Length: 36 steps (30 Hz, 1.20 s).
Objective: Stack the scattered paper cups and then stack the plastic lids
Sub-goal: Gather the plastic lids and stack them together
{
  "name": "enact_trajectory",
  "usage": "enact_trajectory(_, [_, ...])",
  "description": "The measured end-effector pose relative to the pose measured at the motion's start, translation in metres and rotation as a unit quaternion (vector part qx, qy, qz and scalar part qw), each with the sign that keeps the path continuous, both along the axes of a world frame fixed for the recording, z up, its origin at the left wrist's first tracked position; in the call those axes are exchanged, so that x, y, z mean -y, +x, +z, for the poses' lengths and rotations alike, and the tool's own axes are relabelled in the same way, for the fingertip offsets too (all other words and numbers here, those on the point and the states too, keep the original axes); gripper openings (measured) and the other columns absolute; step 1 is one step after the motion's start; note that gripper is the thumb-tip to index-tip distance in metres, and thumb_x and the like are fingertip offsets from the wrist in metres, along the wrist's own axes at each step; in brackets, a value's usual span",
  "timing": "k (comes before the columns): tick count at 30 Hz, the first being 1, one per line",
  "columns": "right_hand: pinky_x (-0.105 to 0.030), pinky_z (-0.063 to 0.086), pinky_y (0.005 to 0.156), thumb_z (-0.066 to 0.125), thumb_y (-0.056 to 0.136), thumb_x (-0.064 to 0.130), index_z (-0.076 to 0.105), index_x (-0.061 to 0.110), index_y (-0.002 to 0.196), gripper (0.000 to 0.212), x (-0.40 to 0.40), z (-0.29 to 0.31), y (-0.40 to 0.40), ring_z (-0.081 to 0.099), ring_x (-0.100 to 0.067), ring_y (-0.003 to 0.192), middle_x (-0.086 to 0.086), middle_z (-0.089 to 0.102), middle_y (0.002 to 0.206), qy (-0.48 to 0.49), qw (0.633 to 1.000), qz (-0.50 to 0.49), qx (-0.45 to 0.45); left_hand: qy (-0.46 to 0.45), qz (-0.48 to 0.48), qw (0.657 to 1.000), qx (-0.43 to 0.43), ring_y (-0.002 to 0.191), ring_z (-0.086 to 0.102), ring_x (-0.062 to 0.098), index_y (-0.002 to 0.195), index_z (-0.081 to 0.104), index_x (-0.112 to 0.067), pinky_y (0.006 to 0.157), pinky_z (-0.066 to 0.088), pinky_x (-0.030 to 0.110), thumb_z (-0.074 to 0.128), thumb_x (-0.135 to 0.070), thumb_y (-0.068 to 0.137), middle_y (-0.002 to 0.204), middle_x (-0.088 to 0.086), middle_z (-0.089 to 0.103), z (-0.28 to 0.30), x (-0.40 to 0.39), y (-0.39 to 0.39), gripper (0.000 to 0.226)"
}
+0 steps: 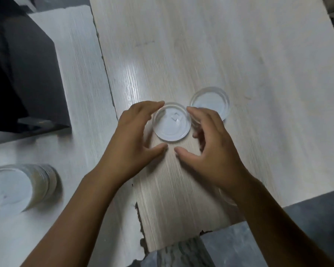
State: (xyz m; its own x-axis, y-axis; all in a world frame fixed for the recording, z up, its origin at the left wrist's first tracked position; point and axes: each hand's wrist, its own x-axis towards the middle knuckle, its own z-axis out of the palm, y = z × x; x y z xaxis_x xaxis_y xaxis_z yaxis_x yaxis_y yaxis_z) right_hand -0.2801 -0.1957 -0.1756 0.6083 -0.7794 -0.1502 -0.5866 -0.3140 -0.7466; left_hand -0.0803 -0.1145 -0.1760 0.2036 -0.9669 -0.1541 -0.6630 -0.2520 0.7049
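Observation:
A clear plastic lid [171, 124], possibly a short stack, lies on the pale wooden table [220, 54] between my two hands. My left hand [135, 139] curves round its left side, and my right hand [208, 143] curves round its right side. The fingers of both look spread and stand just off the lid's rim; neither hand holds anything. A second clear lid [212, 102] lies flat just beyond my right hand's fingers. At the lower left a stack of paper cups [21, 186] stands on the adjoining table, blurred.
A seam [106, 74] separates the left table from the middle one. A dark object [27, 64] sits at the far left. Grey floor [307, 228] shows past the table's near edge at the lower right.

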Motion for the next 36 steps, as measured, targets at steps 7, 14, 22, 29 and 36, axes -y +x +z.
enact_trajectory(7, [0.002, 0.031, 0.102, 0.089, 0.078, 0.022, 0.046, 0.011, 0.148, 0.083, 0.012, -0.014, 0.017, 0.041, -0.001, 0.128, -0.006, 0.051, 0.145, -0.08, 0.997, 0.011, 0.009, -0.019, 0.009, 1.0, 0.014, 0.123, 0.046, 0.001, 0.149, 0.051, -0.02, 0.107, 0.039, 0.027, 0.086, -0.045, 0.076, 0.144, -0.005, 0.058, -0.002, 0.012, -0.003, 0.084])
enact_trajectory(14, [-0.005, 0.044, 0.098, 0.092, 0.075, 0.024, 0.047, 0.007, 0.148, 0.087, 0.002, 0.02, 0.026, 0.05, -0.005, 0.123, -0.004, 0.053, 0.143, -0.101, 0.993, 0.037, 0.051, -0.025, 0.042, 0.998, 0.024, 0.102, 0.045, -0.014, 0.151, 0.046, -0.027, 0.088, 0.035, 0.006, 0.077, -0.056, 0.074, 0.134, -0.025, 0.048, 0.039, -0.016, 0.003, 0.088])
enact_trajectory(22, [-0.019, 0.054, 0.075, 0.089, 0.075, 0.031, 0.052, 0.006, 0.142, 0.08, -0.067, 0.076, 0.088, 0.057, -0.008, 0.108, 0.002, 0.052, 0.138, -0.054, 0.977, 0.161, 0.133, 0.014, 0.112, 0.992, 0.05, 0.091, 0.048, -0.016, 0.147, 0.052, -0.024, 0.082, 0.037, 0.001, 0.07, -0.074, 0.072, 0.126, -0.012, 0.057, 0.114, -0.13, 0.053, 0.092])
enact_trajectory(29, [-0.016, 0.053, 0.077, 0.087, 0.076, 0.036, 0.047, 0.009, 0.146, 0.086, -0.132, 0.074, 0.154, 0.056, -0.011, 0.106, 0.004, 0.049, 0.135, -0.003, 0.958, 0.247, 0.147, 0.055, 0.138, 0.988, 0.045, 0.088, 0.058, 0.005, 0.134, 0.055, -0.031, 0.069, 0.035, 0.005, 0.059, -0.09, 0.063, 0.124, -0.005, 0.066, 0.117, -0.214, 0.116, 0.093])
enact_trajectory(36, [-0.008, 0.044, 0.084, 0.086, 0.072, 0.041, 0.053, 0.018, 0.143, 0.082, -0.148, 0.056, 0.182, 0.048, 0.004, 0.106, 0.008, 0.048, 0.13, -0.014, 0.966, 0.244, 0.088, -0.016, 0.216, 0.973, 0.074, 0.121, 0.053, 0.016, 0.138, 0.061, -0.02, 0.095, 0.043, 0.02, 0.075, -0.068, 0.072, 0.134, -0.005, 0.055, 0.082, -0.242, 0.125, 0.083])
